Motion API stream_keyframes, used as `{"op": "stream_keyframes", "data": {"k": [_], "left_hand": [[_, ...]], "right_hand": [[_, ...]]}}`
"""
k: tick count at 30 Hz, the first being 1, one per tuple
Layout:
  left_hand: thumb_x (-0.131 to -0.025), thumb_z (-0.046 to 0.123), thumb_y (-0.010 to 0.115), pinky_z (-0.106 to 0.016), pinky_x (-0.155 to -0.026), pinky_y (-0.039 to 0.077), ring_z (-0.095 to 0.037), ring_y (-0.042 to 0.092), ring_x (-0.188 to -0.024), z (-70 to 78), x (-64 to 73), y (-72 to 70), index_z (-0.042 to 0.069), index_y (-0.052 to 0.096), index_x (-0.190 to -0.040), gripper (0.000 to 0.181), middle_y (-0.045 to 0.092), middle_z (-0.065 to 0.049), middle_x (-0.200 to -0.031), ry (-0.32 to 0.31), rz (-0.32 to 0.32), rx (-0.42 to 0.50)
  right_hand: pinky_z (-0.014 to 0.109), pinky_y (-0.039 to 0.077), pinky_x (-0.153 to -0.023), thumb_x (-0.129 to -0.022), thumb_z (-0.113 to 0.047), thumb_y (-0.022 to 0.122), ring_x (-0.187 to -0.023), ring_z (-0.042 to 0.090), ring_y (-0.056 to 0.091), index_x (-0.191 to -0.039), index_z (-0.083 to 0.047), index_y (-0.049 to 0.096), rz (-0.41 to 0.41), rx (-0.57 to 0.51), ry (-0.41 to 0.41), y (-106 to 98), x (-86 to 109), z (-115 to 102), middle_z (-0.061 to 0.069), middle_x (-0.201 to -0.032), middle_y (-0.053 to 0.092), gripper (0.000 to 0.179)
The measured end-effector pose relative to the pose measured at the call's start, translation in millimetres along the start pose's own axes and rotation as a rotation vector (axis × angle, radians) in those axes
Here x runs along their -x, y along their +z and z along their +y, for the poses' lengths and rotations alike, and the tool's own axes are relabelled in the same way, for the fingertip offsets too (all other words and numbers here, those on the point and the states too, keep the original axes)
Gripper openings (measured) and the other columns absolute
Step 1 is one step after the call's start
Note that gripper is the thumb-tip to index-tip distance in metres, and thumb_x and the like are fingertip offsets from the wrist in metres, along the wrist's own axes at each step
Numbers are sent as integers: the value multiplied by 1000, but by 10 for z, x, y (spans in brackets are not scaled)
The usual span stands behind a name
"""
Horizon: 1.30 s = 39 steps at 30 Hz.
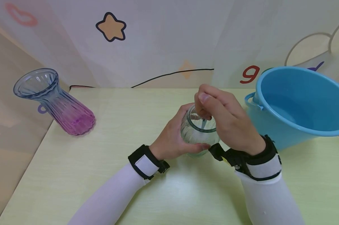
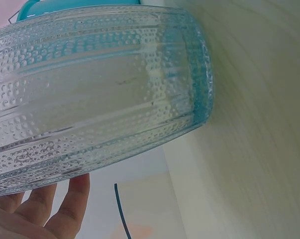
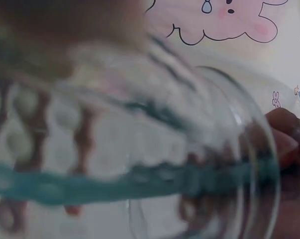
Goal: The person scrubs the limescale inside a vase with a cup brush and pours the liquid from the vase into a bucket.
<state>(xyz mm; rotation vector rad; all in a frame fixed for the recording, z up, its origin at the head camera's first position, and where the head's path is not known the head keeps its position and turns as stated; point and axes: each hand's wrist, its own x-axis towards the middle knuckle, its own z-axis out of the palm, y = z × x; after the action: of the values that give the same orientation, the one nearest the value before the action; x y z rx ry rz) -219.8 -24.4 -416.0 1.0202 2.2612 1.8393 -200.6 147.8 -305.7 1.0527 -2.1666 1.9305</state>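
A clear glass jar [image 1: 196, 137] with ribbed, dimpled sides stands near the middle of the table, its base right at the tabletop. My left hand [image 1: 173, 137] grips it from the left, thumb along the front and fingers behind; some of those fingers show below the jar [image 2: 100, 94] in the left wrist view. Over the jar's mouth, my right hand [image 1: 228, 117] pinches a thin teal-blue rod [image 1: 204, 124] that reaches down inside. Through the glass the rod [image 3: 80, 188] appears as a long teal bar. Its lower end is hidden, and I cannot tell what kind of tool it is.
A light-blue bucket [image 1: 293, 137] stands at the right, close beside my right forearm. At the back left is a glass vase [image 1: 71, 109], fading from blue to pink. A printed wall covering [image 1: 164, 40] borders the table's [image 1: 116, 131] far edge.
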Motion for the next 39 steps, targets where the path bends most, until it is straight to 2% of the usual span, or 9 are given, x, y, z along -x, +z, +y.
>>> {"op": "stream_keyframes", "data": {"k": [4,10,12,16,21,30,39], "left_hand": [[-75,14,90,-33,-93,57,-17,58,-115,-5,-5,-5,28,32,-150,96,59,3,-128,12,-7,-5],[-72,17,92,-31,-92,57,-15,58,-112,-4,-2,3,26,36,-145,92,58,4,-124,-25,11,-31],[-72,16,92,-32,-92,57,-15,59,-112,-9,1,3,25,36,-145,92,58,4,-125,-21,13,-27],[-72,14,92,-33,-95,55,-16,58,-113,-18,5,-3,26,35,-148,95,58,3,-126,5,13,-20],[-73,13,91,-33,-97,55,-16,58,-114,-16,-1,-8,28,33,-150,98,59,3,-127,21,2,-8],[-75,19,91,-36,-100,54,-14,57,-119,10,2,1,33,33,-150,96,58,6,-133,-33,8,-23],[-75,19,92,-39,-107,51,-12,56,-125,6,0,0,30,33,-151,98,56,6,-140,-40,1,-50]], "right_hand": [[35,40,-70,-108,-8,35,-73,27,47,-78,-4,46,-57,9,50,9,-7,4,6,-72,42,33],[33,37,-64,-110,-10,36,-65,27,41,-77,-7,44,-144,67,85,16,0,-15,5,-69,37,34],[33,37,-63,-110,-10,37,-64,27,41,-77,-8,44,-137,87,82,26,-2,-18,5,-68,37,34],[33,39,-63,-109,-8,38,-67,25,44,-76,-7,45,-67,126,52,54,-5,-26,4,-68,40,33],[33,38,-61,-105,-3,38,-65,22,43,-75,-4,44,-3,146,-33,69,24,-35,3,-67,39,30],[27,30,-52,-100,2,35,-58,11,34,-74,-3,42,71,89,-233,12,124,-131,1,-65,36,27],[22,28,-50,-101,-4,40,-58,10,38,-72,3,43,211,-68,-436,9,224,-106,5,-63,40,30]]}}
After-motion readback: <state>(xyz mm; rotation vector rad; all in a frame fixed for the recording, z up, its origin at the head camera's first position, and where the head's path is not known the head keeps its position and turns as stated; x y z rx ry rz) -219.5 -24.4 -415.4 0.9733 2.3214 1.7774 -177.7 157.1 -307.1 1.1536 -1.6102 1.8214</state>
